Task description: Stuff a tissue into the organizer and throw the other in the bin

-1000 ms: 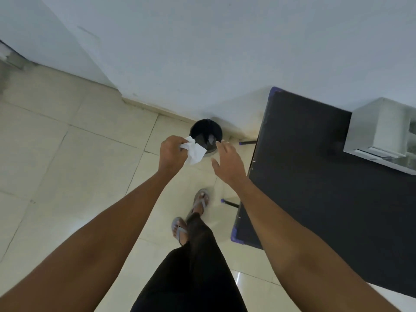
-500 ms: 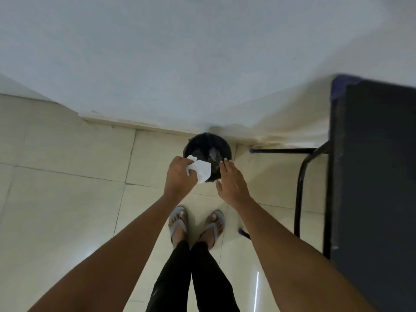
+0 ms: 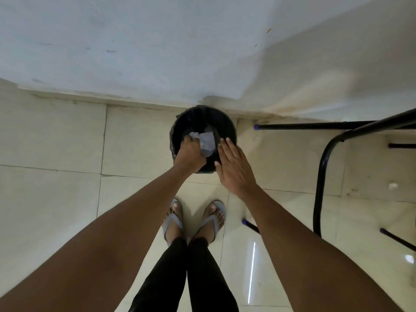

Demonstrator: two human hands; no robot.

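Note:
A round black bin lined with a dark bag stands on the tiled floor against the white wall. My left hand reaches down into its mouth and is shut on a crumpled white tissue, which hangs inside the bin's opening in shadow. My right hand hovers flat with fingers apart over the bin's right rim and holds nothing. The organizer is out of view.
Black metal table legs with blue caps stand to the right of the bin. My feet in grey sandals are just in front of it. A small white scrap lies on the floor at the far right.
I have leaned in over the bin. My left hand has gone down with the tissue from above the rim into the bin's mouth. My right hand stays beside it.

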